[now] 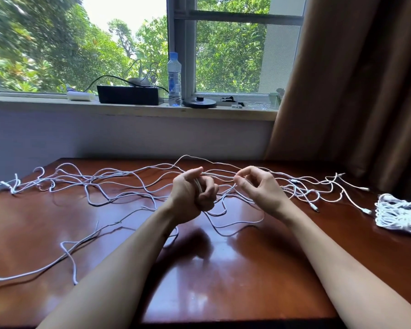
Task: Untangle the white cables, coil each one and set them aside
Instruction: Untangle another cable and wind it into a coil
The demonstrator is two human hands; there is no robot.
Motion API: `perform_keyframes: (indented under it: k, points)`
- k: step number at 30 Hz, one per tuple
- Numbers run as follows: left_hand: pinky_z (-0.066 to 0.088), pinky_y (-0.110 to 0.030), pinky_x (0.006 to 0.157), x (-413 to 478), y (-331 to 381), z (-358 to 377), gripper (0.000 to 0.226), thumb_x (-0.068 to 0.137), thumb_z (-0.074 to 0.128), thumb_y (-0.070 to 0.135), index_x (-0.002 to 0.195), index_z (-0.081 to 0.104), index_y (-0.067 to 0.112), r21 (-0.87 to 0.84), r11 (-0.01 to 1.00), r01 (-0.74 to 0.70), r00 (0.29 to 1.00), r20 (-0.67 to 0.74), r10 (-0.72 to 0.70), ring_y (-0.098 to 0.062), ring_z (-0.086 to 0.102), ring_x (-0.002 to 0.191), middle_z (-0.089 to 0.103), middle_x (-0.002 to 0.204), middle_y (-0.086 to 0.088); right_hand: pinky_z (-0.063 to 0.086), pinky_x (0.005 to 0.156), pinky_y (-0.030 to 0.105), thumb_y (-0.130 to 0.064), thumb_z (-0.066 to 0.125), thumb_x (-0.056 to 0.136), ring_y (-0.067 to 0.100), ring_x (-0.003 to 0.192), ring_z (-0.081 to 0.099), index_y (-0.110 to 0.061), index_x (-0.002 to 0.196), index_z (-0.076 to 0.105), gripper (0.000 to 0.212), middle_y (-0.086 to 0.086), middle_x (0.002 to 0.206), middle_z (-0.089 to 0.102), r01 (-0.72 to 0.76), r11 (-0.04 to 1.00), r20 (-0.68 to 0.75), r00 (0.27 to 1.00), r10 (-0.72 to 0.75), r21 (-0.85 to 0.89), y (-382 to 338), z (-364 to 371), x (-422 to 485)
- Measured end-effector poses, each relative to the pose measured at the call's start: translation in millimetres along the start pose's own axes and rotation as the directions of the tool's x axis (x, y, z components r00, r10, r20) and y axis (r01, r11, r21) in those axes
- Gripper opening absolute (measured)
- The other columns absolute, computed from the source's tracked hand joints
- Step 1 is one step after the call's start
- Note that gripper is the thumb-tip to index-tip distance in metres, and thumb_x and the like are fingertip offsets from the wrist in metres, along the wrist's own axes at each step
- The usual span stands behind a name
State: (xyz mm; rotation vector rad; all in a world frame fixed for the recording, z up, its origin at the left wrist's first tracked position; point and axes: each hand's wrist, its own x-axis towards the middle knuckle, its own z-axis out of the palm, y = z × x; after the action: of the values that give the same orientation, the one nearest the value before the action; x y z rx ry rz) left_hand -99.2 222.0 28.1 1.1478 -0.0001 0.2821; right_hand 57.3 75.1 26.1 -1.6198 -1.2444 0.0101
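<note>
Several white cables (pixel 109 184) lie tangled across the far half of a glossy brown table (pixel 223 269). My left hand (pixel 191 193) is raised over the middle of the tangle, its fingers curled round a few strands of one white cable. Just to its right, my right hand (pixel 256 186) pinches a white cable strand between thumb and forefinger. Loose loops hang from both hands down to the tabletop. A pile of coiled white cables (pixel 400 214) lies at the table's right edge.
Long cable ends trail toward the front left of the table (pixel 64 257). On the window sill behind stand a water bottle (pixel 175 79), a black box (pixel 128 94) and a black round base (pixel 199 102). A brown curtain (pixel 356 91) hangs at the right.
</note>
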Motion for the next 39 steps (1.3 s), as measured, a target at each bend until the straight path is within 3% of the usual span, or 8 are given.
perform_keyframes:
  k: [5,12,14,20,26,31,36,39]
  points:
    - [0.011,-0.022,0.047,-1,3,3,0.049,0.085,0.035,0.035,0.047,0.047,0.007,-0.209,0.973,-0.093,0.996,-0.008,0.093,-0.015,0.010,0.044,0.030,0.047,-0.003,0.036,0.041,0.022,-0.031,0.076,0.090,0.010,0.042,0.045,-0.015,0.092,0.066,0.018,-0.004,0.057,0.052,-0.110,0.984,-0.050,0.992,0.118,0.143,1,5,4]
    - [0.012,-0.026,0.045,-5,13,0,0.042,0.094,0.031,0.027,0.061,0.051,0.010,-0.523,0.803,-0.288,0.958,-0.160,0.239,-0.013,0.012,0.044,0.032,0.058,-0.001,0.043,0.059,0.023,-0.043,0.077,0.087,0.000,0.054,0.052,-0.024,0.082,0.069,0.021,-0.010,0.062,0.063,-0.064,0.985,-0.011,0.998,0.063,-0.157,15,9,4]
    - [0.017,-0.025,0.043,-4,16,-1,0.044,0.099,0.029,0.027,0.071,0.057,0.007,-0.586,0.744,-0.322,0.947,-0.207,0.246,-0.013,0.018,0.042,0.033,0.060,-0.001,0.041,0.058,0.025,-0.046,0.077,0.085,0.002,0.053,0.051,-0.026,0.082,0.072,0.021,-0.016,0.056,0.058,-0.015,0.969,0.033,0.999,0.024,-0.247,14,13,2]
    - [0.030,-0.024,0.043,0,23,-6,0.044,0.105,0.030,0.033,0.115,0.061,0.004,-0.665,0.659,-0.350,0.935,-0.284,0.211,-0.016,0.029,0.046,0.037,0.067,-0.004,0.045,0.060,0.025,-0.043,0.081,0.082,0.002,0.056,0.051,-0.027,0.080,0.075,0.017,-0.017,0.062,0.061,0.148,0.965,0.218,0.971,-0.100,-0.216,-4,24,-8]
    - [0.021,-0.022,0.047,5,23,-10,0.037,0.108,0.028,0.036,0.131,0.052,0.021,-0.437,0.814,-0.383,0.878,-0.446,0.173,-0.012,0.024,0.047,0.034,0.065,-0.001,0.044,0.060,0.018,-0.023,0.081,0.086,-0.002,0.057,0.053,-0.019,0.082,0.078,0.007,-0.022,0.064,0.066,0.130,0.991,0.229,0.966,-0.121,-0.024,-20,34,-11]
    - [0.022,-0.020,0.042,10,17,-12,0.043,0.110,0.022,0.042,0.123,0.055,0.018,-0.251,0.900,-0.356,0.840,-0.508,0.190,-0.009,0.023,0.043,0.037,0.059,0.001,0.046,0.070,0.009,-0.005,0.072,0.092,-0.006,0.069,0.064,-0.003,0.102,0.077,0.011,-0.019,0.074,0.072,0.054,0.993,0.209,0.975,-0.075,0.104,-22,28,-14]
    - [0.025,-0.021,0.048,13,12,-9,0.037,0.111,0.027,0.034,0.122,0.057,0.015,0.029,0.948,-0.317,0.824,-0.486,0.291,-0.009,0.026,0.044,0.044,0.060,-0.001,0.038,0.054,0.014,-0.006,0.069,0.094,0.009,0.061,0.047,-0.013,0.109,0.073,0.018,-0.001,0.073,0.056,-0.022,0.972,0.133,0.991,-0.010,0.232,-28,24,-11]
    - [0.025,-0.022,0.050,15,8,-8,0.034,0.111,0.028,0.028,0.117,0.059,0.014,0.197,0.934,-0.298,0.815,-0.458,0.356,-0.010,0.028,0.045,0.045,0.061,-0.001,0.036,0.050,0.013,-0.005,0.071,0.092,0.004,0.054,0.045,-0.010,0.109,0.072,0.017,0.005,0.077,0.057,-0.057,0.957,0.092,0.995,0.032,0.285,-29,20,-9]
